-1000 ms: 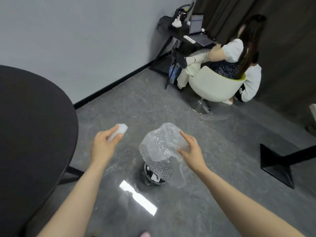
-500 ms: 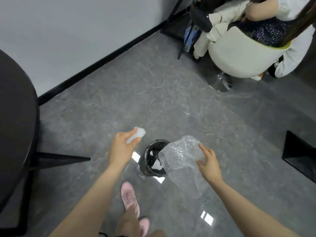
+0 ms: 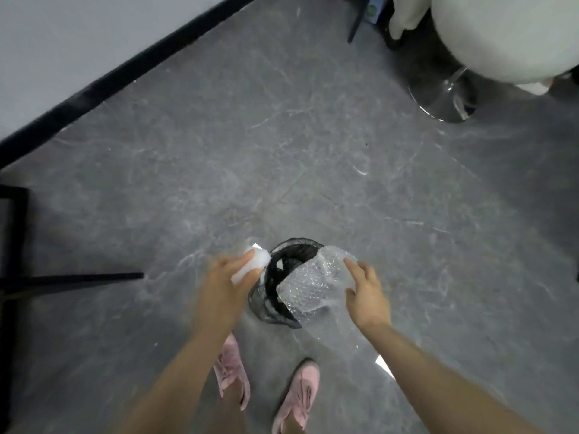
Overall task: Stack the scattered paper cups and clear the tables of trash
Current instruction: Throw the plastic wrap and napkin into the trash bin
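A small trash bin (image 3: 275,292) lined with a black bag stands on the grey floor just ahead of my feet. My left hand (image 3: 225,280) holds a small white crumpled piece of trash (image 3: 253,264) at the bin's left rim; the hand is blurred by motion. My right hand (image 3: 366,292) grips a clear sheet of bubble wrap (image 3: 313,283), which covers the right half of the bin's mouth. The bin's contents are mostly hidden by the wrap.
My pink shoes (image 3: 297,396) stand right behind the bin. The black leg of a table (image 3: 72,278) lies on the floor at the left. A white swivel chair (image 3: 501,36) on a chrome base (image 3: 445,98) stands at the upper right. A black baseboard (image 3: 103,89) runs along the wall.
The view has tilted down and closed in on the bin. Both hands have dropped to the bin's rim, and the bubble wrap now lies over its mouth.
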